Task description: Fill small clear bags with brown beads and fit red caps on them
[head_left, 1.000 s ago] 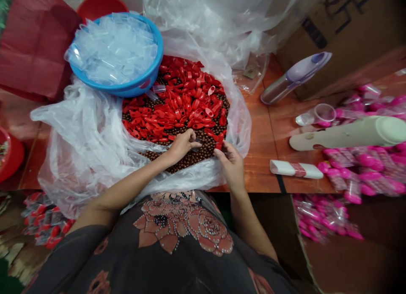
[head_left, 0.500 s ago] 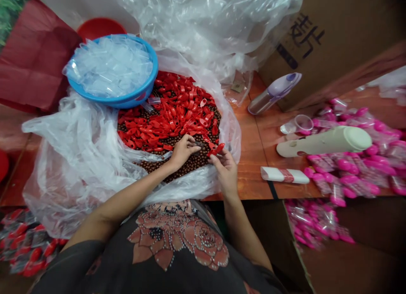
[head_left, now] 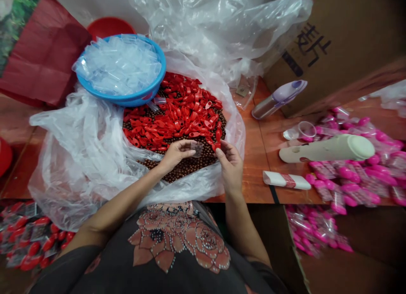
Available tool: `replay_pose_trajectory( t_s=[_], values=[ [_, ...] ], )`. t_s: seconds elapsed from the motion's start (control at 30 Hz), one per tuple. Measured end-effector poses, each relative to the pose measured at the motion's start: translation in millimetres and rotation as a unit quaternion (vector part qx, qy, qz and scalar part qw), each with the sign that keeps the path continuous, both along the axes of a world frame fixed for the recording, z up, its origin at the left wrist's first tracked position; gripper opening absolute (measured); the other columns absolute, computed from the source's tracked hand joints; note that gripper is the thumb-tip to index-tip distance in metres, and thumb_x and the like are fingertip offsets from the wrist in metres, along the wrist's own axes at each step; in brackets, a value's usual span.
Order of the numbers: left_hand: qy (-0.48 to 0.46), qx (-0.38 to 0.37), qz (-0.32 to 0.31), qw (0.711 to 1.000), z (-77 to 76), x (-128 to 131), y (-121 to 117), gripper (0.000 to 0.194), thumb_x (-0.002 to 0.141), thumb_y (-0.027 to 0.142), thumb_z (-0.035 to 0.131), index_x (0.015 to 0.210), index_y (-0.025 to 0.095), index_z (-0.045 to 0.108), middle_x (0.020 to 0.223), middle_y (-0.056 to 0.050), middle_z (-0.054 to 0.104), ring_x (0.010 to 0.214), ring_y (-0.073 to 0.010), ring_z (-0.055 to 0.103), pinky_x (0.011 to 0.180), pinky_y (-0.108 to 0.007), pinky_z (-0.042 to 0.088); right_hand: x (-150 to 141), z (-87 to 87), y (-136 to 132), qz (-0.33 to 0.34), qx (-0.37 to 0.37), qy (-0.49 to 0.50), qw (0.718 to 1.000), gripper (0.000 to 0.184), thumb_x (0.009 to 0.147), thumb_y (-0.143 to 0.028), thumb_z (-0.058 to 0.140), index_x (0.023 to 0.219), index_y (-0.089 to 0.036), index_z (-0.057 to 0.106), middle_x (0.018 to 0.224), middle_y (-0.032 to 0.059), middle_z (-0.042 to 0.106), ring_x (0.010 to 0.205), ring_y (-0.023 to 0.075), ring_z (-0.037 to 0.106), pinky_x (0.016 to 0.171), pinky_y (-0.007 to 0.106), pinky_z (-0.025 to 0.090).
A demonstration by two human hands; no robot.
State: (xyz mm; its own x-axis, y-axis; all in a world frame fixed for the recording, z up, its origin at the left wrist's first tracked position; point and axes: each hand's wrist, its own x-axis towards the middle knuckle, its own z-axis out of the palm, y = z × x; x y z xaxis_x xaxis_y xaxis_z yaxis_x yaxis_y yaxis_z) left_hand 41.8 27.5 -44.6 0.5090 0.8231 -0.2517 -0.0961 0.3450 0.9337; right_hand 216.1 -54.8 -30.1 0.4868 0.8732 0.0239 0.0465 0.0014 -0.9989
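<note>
Currently, your left hand (head_left: 175, 156) grip closed on small clear plastic sleeve (head_left: 197, 149); right hand (head_left: 230, 165) clamped on red plastic cap (head_left: 217, 146), just above brown beads (head_left: 190, 167). Slack grip risks dropping either piece into open plastic bag (head_left: 72, 159), lost among beads.

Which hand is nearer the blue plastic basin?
Left. The left hand is just past the basin's near rim, below and right of the blue plastic basin in view, not touching it. The right hand is farther off, on the same side.
</note>
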Motion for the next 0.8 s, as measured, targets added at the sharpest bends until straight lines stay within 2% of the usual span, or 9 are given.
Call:
replay_pose_trajectory(
  t_s=[0.13, 0.23, 0.4, 0.5, 0.67, 0.8],
  values=[
    [0.139, 0.011, -0.053, 0.989, -18.6, -11.3, 1.8, 0.039, 0.061, 0.017, 0.076, 0.100, 0.016, 0.072, 0.086, -0.005, 0.073, 0.075, -0.0176, 0.066, 0.074, -0.033, 0.052, 0.0, 0.8, -0.1, 0.005, -0.007, -0.027, 1.000, 0.033, 0.088, -0.038, 0.061, 0.119, -0.025, 0.063, 0.118, 0.0063, 0.068, 0.109, 0.0195, 0.063, 0.101, 0.042, 0.050],
    [0.196, 0.015, -0.072, 0.978, -26.3, -4.2, 3.6, 0.033, 0.061, 0.013, 0.074, 0.093, 0.017, 0.069, 0.073, -0.002, 0.070, 0.064, -0.0164, 0.064, 0.064, -0.029, 0.049, 1.9, -3.0, -3.1, -0.001, -0.017, -0.016, 1.000, 0.034, 0.087, -0.038, 0.062, 0.119, -0.025, 0.064, 0.119, 0.0067, 0.068, 0.111, 0.0203, 0.063, 0.100, 0.043, 0.051],
    [0.160, 0.016, -0.080, 0.984, -26.1, 26.2, 9.8, 0.027, 0.060, 0.009, 0.073, 0.084, 0.016, 0.062, 0.067, 0.000, 0.066, 0.062, -0.0149, 0.062, 0.062, -0.027, 0.047, 5.5, -7.4, -8.5, -0.014, -0.020, 0.005, 1.000, 0.036, 0.085, -0.038, 0.065, 0.118, -0.023, 0.064, 0.120, 0.0077, 0.068, 0.112, 0.0209, 0.063, 0.101, 0.044, 0.050],
    [0.111, -0.016, -0.063, 0.992, -26.4, 34.9, 11.4, 0.030, 0.060, 0.009, 0.075, 0.086, 0.015, 0.061, 0.068, 0.001, 0.066, 0.063, -0.0131, 0.062, 0.062, -0.026, 0.048, 9.2, -11.3, -9.9, -0.023, -0.022, 0.013, 0.999, 0.039, 0.085, -0.039, 0.066, 0.120, -0.023, 0.063, 0.121, 0.0083, 0.068, 0.111, 0.0208, 0.063, 0.100, 0.044, 0.051],
    [0.016, -0.062, -0.051, 0.997, -22.3, 24.5, 7.9, 0.042, 0.055, 0.013, 0.082, 0.094, 0.014, 0.067, 0.079, -0.001, 0.068, 0.071, -0.0115, 0.064, 0.072, -0.028, 0.052, 13.3, -14.8, -8.4, -0.013, -0.020, -0.006, 1.000, 0.040, 0.085, -0.038, 0.066, 0.122, -0.024, 0.061, 0.118, 0.0077, 0.069, 0.108, 0.0203, 0.064, 0.098, 0.043, 0.053],
    [-0.037, -0.094, -0.086, 0.991, -12.6, 7.4, 2.7, 0.041, 0.061, 0.019, 0.082, 0.101, 0.016, 0.072, 0.096, -0.006, 0.073, 0.084, -0.0160, 0.067, 0.083, -0.034, 0.053, 9.3, -6.1, -4.8, 0.020, -0.026, -0.022, 0.999, 0.036, 0.087, -0.038, 0.063, 0.121, -0.028, 0.063, 0.117, 0.0048, 0.070, 0.106, 0.0195, 0.066, 0.094, 0.041, 0.055]
  ],
)
